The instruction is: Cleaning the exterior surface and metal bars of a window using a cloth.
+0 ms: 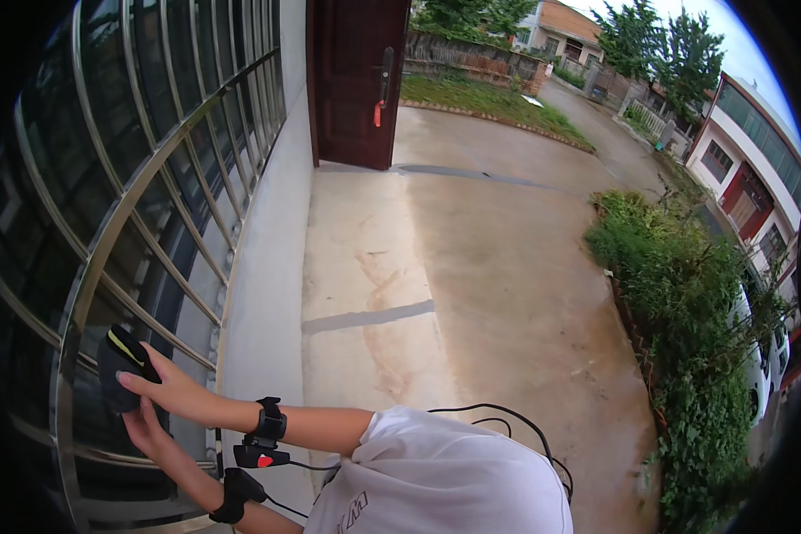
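Note:
A dark, rounded item (pixel 115 377) with a yellow stripe near its upper edge is held up in front of the metal window bars; its exact kind is unclear. My right hand (pixel 163 387) grips it from the near side, with the thumb lying across its face. Below, my left hand (pixel 145 427) has its fingers at the item's lower end. Part of that hand's grip is hidden. Both hands are close to the polished window grille (pixel 110 227), and dark glass lies behind the bars.
Black straps with small devices (pixel 261 455) sit on both forearms, and cables (pixel 507 410) run around my body. A pale wall (pixel 267 267) separates the grille from the concrete walkway (pixel 507 267). A dark red door (pixel 354 87) stands ahead; shrubs (pixel 681 300) line the right.

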Demonstrator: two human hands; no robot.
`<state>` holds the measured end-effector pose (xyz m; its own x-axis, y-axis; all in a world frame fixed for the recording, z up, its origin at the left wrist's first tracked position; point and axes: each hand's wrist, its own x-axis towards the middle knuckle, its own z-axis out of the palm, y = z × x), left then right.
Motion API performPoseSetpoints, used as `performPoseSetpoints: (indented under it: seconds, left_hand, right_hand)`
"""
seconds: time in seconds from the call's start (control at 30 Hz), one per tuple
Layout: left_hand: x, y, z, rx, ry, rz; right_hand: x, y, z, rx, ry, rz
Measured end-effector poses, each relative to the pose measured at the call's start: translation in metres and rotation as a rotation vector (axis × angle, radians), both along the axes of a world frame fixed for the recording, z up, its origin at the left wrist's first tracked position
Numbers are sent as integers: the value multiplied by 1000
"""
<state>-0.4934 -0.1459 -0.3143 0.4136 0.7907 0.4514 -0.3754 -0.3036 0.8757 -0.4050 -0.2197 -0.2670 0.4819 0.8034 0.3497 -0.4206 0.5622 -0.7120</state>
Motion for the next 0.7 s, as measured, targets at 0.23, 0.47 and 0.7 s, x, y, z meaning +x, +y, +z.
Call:
performPoseSetpoints:
  seconds: [0.23, 0.47, 0.7]
  left_hand:
    - [2, 18, -10, 197, 119, -17]
    - [-30, 43, 3, 265, 82, 610]
    - [25, 34, 16, 15, 102, 542]
  right_hand:
    - [22, 5, -7, 7, -68, 37]
    - [24, 61, -20, -103, 105, 296]
    - [69, 72, -13, -151, -38, 314]
